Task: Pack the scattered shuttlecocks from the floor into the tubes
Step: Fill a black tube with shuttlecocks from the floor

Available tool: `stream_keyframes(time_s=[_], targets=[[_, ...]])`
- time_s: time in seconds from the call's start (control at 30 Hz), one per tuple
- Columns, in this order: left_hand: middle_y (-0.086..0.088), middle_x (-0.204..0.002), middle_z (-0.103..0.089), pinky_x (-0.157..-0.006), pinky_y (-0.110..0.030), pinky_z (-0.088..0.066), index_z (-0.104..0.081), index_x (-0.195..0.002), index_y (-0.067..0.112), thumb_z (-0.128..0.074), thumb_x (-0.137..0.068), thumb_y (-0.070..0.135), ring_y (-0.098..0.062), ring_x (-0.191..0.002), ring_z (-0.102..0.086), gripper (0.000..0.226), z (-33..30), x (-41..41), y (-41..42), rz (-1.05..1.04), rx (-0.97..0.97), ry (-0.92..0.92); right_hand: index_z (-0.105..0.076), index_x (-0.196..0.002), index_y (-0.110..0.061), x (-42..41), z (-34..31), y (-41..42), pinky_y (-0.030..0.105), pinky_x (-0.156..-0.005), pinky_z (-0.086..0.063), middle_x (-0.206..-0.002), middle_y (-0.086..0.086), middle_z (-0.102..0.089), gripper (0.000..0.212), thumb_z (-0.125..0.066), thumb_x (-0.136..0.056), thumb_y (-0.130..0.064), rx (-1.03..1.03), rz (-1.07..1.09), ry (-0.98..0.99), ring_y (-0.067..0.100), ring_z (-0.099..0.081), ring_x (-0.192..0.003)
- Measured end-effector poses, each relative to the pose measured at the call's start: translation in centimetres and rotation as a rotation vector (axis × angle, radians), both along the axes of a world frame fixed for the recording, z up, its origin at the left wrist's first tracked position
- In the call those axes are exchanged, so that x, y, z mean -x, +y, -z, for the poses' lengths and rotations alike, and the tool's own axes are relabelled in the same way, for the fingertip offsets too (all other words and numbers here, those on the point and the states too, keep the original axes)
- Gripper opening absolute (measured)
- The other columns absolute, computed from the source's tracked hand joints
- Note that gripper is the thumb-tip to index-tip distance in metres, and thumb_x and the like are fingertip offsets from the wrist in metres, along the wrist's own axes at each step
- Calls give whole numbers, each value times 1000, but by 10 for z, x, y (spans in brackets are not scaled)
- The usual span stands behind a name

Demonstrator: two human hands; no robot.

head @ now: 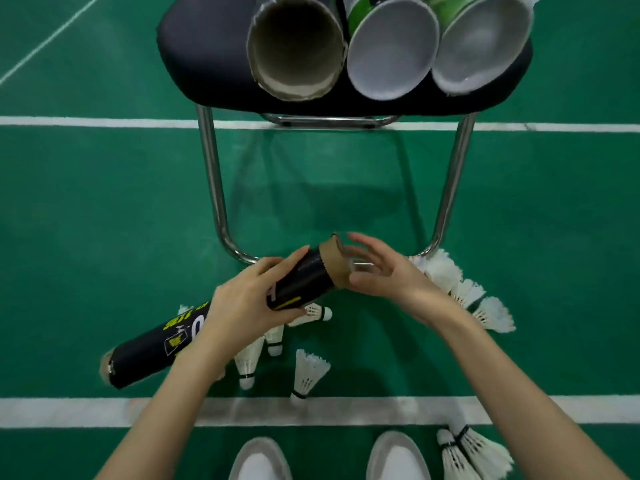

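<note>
Green court flooring (104,209) crossed by white lines fills the view, with a black-seated chair (194,53) on chrome legs standing ahead of the person. On the seat lie three tubes with their ends toward the camera: a brown cardboard tube (296,46) whose open mouth shows a bare inside, and two green tubes (360,15), each closed by a pale grey cap (393,46). Lower down, the left hand (249,299) has its fingers wrapped round the middle of a black tube (166,344) with yellow print, held slanting above the floor, its open cardboard mouth raised toward the right; what is inside cannot be seen. The right hand (374,268) hovers at that mouth with fingers spread and lightly curved, a clear cap (360,265) seemingly between them, blurred. White shuttlecocks (308,372) lie scattered on the floor beneath the tube, more (467,292) by the chair's right leg, and a few near the white shoes (259,459).
</note>
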State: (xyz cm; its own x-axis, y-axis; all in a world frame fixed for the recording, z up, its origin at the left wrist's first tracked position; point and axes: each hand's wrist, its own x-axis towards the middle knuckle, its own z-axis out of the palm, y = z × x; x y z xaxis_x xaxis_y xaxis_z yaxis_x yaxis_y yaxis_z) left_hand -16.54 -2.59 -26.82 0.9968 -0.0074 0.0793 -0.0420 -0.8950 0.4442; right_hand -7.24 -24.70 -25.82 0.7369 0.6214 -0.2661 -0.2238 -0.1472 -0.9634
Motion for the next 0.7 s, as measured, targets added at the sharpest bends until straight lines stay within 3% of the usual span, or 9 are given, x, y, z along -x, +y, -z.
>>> stream_keyframes(time_s=[0.13,0.23,0.53,0.7], targets=[[17,-126,-50,-62,-28,-46,-13,-135,59,-71,-69,54,-12,-105,-54,88,33,-4,12,-84,-72,60,-47,-129,-28,-20,46,-6,23,-96,-45,-132,-8,-53,56,-70,-78,-26,179,19,-49,2,-58,-110],[4,-115,-60,-51,-22,-37,-25,-138,50,-77,-65,49,-21,-92,-60,90,52,0,18,-88,-113,77,-54,-121,-27,-24,75,-14,21,-92,-47,-125,-8,-59,39,-66,-85,-22,278,71,-95,3,-60,-105],[2,-114,-59,-47,-19,-30,-24,-139,49,-79,-66,43,-20,-86,-58,91,80,25,31,-206,-90,94,-59,-113,-22,-8,125,15,8,-81,-43,-111,-5,-62,31,-68,-84,-14,312,50,-167,11,-59,-102],[0,-110,-60,-51,-24,-32,-32,-140,43,-81,-65,40,-23,-85,-58,90,90,34,32,-207,-108,96,-58,-117,-18,-2,138,33,21,-89,-41,-118,-2,-59,41,-72,-79,-13,352,6,-90,11,-54,-107]])
